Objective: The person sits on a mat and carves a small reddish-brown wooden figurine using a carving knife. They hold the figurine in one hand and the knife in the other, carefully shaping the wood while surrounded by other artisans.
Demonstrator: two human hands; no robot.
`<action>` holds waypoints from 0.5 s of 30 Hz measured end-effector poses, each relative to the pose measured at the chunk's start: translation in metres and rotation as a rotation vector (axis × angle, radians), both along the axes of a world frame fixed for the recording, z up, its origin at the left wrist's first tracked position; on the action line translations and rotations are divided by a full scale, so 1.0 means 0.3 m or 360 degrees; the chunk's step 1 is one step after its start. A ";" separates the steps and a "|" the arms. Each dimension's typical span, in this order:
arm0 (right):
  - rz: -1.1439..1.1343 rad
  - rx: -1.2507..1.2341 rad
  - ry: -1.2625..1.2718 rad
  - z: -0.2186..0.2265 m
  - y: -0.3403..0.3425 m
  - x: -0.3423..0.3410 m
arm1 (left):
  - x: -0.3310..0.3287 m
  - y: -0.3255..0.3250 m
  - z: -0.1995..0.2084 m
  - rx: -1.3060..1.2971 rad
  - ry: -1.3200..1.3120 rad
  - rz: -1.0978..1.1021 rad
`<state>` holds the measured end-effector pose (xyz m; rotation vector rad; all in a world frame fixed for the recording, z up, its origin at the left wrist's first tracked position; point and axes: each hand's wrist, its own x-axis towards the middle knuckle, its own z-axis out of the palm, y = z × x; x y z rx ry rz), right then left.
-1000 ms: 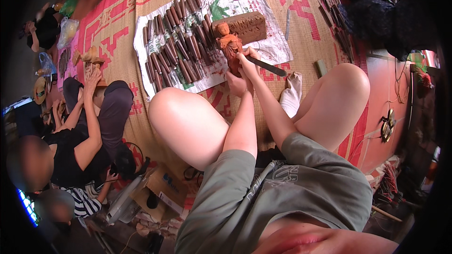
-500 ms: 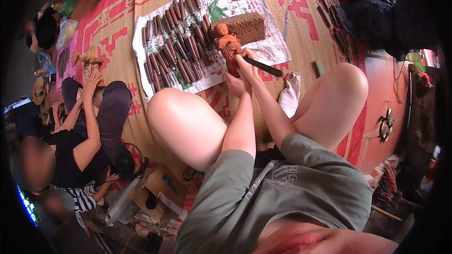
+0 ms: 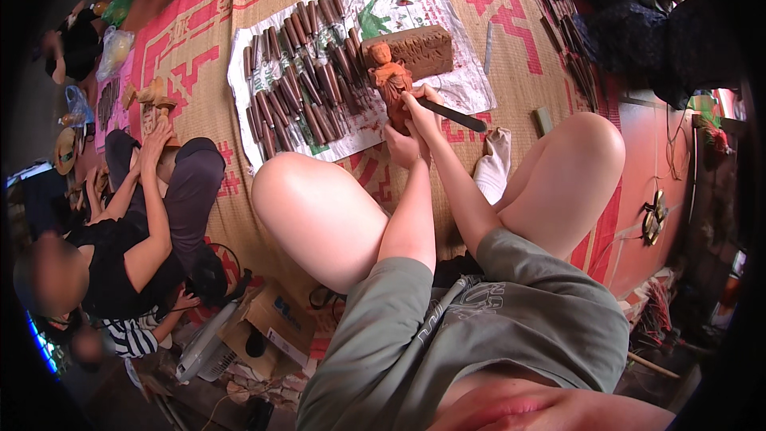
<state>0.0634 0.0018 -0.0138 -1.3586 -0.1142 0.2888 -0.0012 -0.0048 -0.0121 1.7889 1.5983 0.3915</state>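
Observation:
A reddish-brown carved wooden figurine [image 3: 389, 78] stands tilted between my knees, its head pointing away from me. My left hand [image 3: 404, 147] is closed around its lower end. Higher up, on the figurine's right side, my right hand [image 3: 423, 112] grips a carving chisel [image 3: 459, 117]. The chisel's long dark handle sticks out to the right, while its tip is hidden by my fingers and the figurine. Right behind the figurine lies a brown wooden block [image 3: 427, 49] with a carved surface.
Many brown-handled carving tools [image 3: 299, 84] lie in rows on a white printed sheet [image 3: 371, 134] over a woven mat [image 3: 471, 12]. More tools [image 3: 568, 56] lie far right. A sharpening stone [image 3: 543, 120] is near my right knee. A co-worker [image 3: 128, 247] sits at left holding a wooden carving.
The view has shifted slightly. Both hands keep their hold on the figurine and chisel, with hardly any movement. At left, the co-worker's head has moved a little.

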 end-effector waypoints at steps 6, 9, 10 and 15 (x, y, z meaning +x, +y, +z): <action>0.0025 -0.0412 -0.0245 -0.034 -0.004 0.028 | 0.006 -0.002 0.006 -0.0003 0.0050 -0.0009; 0.0013 -0.0500 -0.0337 -0.026 -0.018 0.000 | -0.006 -0.001 -0.005 -0.0027 0.0020 -0.0005; 0.0000 -0.0402 -0.0248 -0.019 -0.014 -0.002 | -0.009 0.002 -0.004 -0.0037 -0.0006 0.0000; -0.0030 -0.0188 -0.0063 0.012 0.013 0.012 | 0.016 0.019 -0.004 -0.0067 0.0041 -0.0011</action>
